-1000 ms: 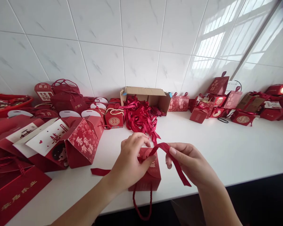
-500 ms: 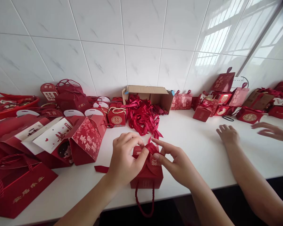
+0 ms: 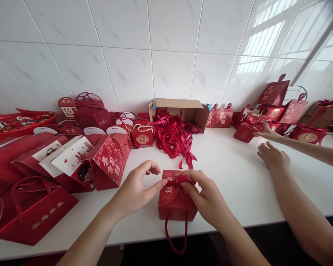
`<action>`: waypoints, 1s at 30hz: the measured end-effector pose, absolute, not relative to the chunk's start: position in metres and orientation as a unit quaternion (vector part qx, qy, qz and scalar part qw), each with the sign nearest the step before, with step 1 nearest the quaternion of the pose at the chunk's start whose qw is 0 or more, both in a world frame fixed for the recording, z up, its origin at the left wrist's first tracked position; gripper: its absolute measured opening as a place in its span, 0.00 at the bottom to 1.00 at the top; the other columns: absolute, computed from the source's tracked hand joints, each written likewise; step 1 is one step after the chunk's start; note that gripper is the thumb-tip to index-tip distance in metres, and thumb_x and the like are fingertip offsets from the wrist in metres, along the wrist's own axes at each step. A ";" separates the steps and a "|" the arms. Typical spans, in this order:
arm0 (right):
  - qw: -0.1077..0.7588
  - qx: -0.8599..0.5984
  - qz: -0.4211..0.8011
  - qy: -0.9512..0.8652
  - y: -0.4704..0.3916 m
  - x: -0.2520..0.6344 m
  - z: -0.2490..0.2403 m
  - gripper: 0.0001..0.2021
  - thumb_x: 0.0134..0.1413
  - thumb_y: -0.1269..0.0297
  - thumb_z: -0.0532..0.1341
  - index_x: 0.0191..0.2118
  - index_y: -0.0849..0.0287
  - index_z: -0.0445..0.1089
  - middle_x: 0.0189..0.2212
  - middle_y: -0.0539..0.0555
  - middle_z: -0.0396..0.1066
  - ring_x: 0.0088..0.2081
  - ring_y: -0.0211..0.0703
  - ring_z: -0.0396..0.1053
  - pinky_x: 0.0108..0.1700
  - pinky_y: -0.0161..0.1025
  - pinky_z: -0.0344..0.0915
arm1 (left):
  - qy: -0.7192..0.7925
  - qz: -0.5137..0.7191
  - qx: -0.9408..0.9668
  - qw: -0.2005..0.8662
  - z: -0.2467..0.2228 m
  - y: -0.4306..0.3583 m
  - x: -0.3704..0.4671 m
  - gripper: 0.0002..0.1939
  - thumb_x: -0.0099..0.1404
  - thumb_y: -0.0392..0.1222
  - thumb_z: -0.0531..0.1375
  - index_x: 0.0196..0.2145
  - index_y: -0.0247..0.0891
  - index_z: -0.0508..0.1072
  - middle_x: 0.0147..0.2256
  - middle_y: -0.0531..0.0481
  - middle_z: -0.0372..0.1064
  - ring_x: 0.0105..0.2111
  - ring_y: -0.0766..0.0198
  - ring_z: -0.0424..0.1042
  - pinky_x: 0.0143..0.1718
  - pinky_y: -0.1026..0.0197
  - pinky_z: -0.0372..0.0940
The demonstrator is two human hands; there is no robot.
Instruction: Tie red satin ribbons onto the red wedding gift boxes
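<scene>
A red gift box (image 3: 175,205) with gold characters on its lid stands near the front edge of the white table, its twisted cord handle hanging over that edge. On top of the box, my right hand (image 3: 201,188) pinches a red ribbon (image 3: 183,179) between thumb and fingers. My left hand (image 3: 143,184) is just left of the box, thumb and fingers apart and nothing held between them; its thumb tip is close to the ribbon at the lid. Part of the ribbon is hidden by my right fingers.
Behind lies a pile of red ribbons (image 3: 173,138), spilling from a cardboard box (image 3: 180,102). Red bags and boxes (image 3: 108,159) crowd the left. At right, another person's hands (image 3: 273,157) are over the table, one touching a small red box (image 3: 244,132).
My left hand has let go of the ribbon and moved left, its fingers opening. My right hand is lower over the lid. The other person's far hand has reached left to a small box.
</scene>
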State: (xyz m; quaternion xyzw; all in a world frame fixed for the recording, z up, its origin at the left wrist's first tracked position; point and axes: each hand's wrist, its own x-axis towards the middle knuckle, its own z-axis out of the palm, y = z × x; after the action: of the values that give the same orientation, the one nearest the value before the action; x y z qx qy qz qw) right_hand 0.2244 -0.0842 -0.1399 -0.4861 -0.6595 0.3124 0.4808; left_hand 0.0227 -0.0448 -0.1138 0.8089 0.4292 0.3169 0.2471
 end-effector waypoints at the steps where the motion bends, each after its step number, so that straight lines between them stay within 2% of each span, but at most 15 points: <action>1: 0.473 -0.482 0.335 -0.657 -0.085 0.224 -0.139 0.09 0.59 0.66 0.54 0.36 0.55 0.72 0.37 0.53 0.72 0.39 0.45 0.67 0.43 0.42 0.63 | 0.434 0.310 0.798 0.281 -0.119 -0.042 0.022 0.08 0.62 0.47 0.59 0.35 0.41 0.65 0.36 0.52 0.66 0.40 0.61 0.67 0.46 0.58 0.62; 4: 0.461 -0.460 0.385 -0.654 -0.087 0.222 -0.135 0.09 0.60 0.65 0.54 0.36 0.56 0.71 0.33 0.52 0.72 0.35 0.42 0.67 0.39 0.39 0.63 | 0.426 0.284 0.755 0.410 -0.131 -0.035 0.023 0.11 0.63 0.50 0.57 0.33 0.39 0.65 0.32 0.53 0.65 0.36 0.63 0.66 0.41 0.61 0.63; 8: 0.442 -0.477 0.366 -0.665 -0.088 0.218 -0.132 0.08 0.58 0.66 0.55 0.32 0.58 0.71 0.25 0.50 0.68 0.28 0.39 0.62 0.32 0.35 0.61 | 0.423 0.228 0.691 0.540 -0.131 -0.030 0.021 0.16 0.64 0.53 0.56 0.29 0.37 0.68 0.27 0.55 0.61 0.28 0.67 0.61 0.32 0.66 0.59; 14: 0.472 -0.515 0.326 -0.637 -0.089 0.209 -0.134 0.10 0.57 0.64 0.55 0.32 0.59 0.73 0.26 0.52 0.71 0.27 0.40 0.63 0.30 0.36 0.61 | 0.461 0.217 0.681 0.526 -0.109 -0.033 0.011 0.20 0.60 0.55 0.59 0.21 0.37 0.63 0.19 0.59 0.49 0.20 0.70 0.50 0.20 0.67 0.47; 17: 0.485 -0.534 0.291 -0.629 -0.087 0.203 -0.138 0.10 0.56 0.64 0.56 0.31 0.58 0.74 0.24 0.52 0.73 0.24 0.40 0.64 0.30 0.37 0.61 | 0.445 0.237 0.701 0.504 -0.095 -0.043 0.016 0.21 0.60 0.53 0.59 0.18 0.37 0.60 0.18 0.59 0.47 0.19 0.70 0.48 0.20 0.66 0.45; 19: 0.486 -0.551 0.257 -0.628 -0.085 0.200 -0.139 0.09 0.55 0.66 0.57 0.32 0.57 0.75 0.22 0.51 0.73 0.23 0.39 0.65 0.30 0.37 0.60 | 0.419 0.252 0.719 0.495 -0.086 -0.049 0.024 0.22 0.60 0.51 0.59 0.16 0.37 0.61 0.18 0.58 0.47 0.20 0.70 0.48 0.20 0.66 0.46; 21: 0.485 -0.562 0.220 -0.633 -0.084 0.198 -0.140 0.08 0.53 0.67 0.58 0.34 0.57 0.76 0.23 0.51 0.74 0.24 0.40 0.66 0.32 0.39 0.60 | 0.398 0.263 0.722 0.501 -0.079 -0.052 0.031 0.20 0.60 0.50 0.59 0.17 0.37 0.66 0.17 0.57 0.50 0.19 0.70 0.49 0.20 0.66 0.48; 25: 0.480 -0.537 0.166 -0.673 -0.088 0.198 -0.137 0.09 0.55 0.70 0.57 0.36 0.56 0.75 0.30 0.52 0.77 0.31 0.44 0.70 0.40 0.43 0.58 | 0.371 0.291 0.716 0.515 -0.064 -0.051 0.041 0.15 0.60 0.49 0.59 0.22 0.37 0.75 0.18 0.54 0.60 0.20 0.69 0.56 0.20 0.66 0.53; 27: 0.468 -0.514 0.161 -0.701 -0.091 0.200 -0.135 0.07 0.56 0.69 0.57 0.35 0.55 0.74 0.32 0.52 0.76 0.35 0.46 0.70 0.41 0.43 0.56 | 0.359 0.290 0.720 0.518 -0.055 -0.051 0.044 0.15 0.61 0.49 0.59 0.21 0.37 0.74 0.19 0.54 0.62 0.20 0.69 0.59 0.19 0.66 0.55; 30: 0.451 -0.505 0.167 -0.716 -0.093 0.200 -0.134 0.05 0.56 0.66 0.60 0.32 0.56 0.72 0.30 0.51 0.74 0.36 0.46 0.69 0.41 0.43 0.53 | 0.361 0.288 0.728 0.507 -0.042 -0.051 0.049 0.19 0.62 0.50 0.58 0.18 0.37 0.69 0.17 0.54 0.60 0.17 0.70 0.58 0.16 0.66 0.53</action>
State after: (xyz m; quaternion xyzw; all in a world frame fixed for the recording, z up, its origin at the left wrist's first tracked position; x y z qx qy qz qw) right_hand 0.2003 -0.0932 -0.1343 -0.5051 -0.7164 0.1670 0.4513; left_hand 0.0494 -0.0511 -0.0415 0.7276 0.3615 0.2875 0.5072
